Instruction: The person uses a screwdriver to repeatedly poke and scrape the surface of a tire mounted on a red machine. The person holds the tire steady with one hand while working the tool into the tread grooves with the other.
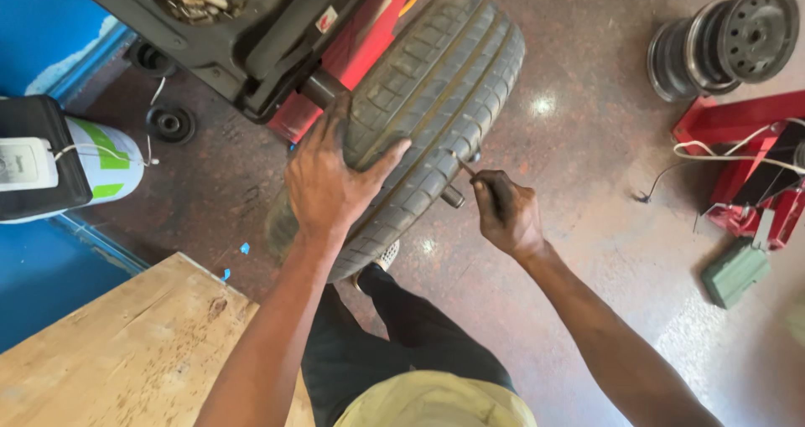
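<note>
Left hand (327,180) lies spread flat on the tyre (428,100) tread to steady it, while right hand (506,213) grips a thin probe tool (464,167) pressed into the tread.

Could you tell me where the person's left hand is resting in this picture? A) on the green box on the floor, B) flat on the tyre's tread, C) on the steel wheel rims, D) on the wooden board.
B: the left hand lies spread on the tyre tread, while the right hand holds a thin tool against the tread.

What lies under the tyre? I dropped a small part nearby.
Under the tyre only speckled floor and the person's shoe show. The left hand and the tyre itself cover the rest.
</note>
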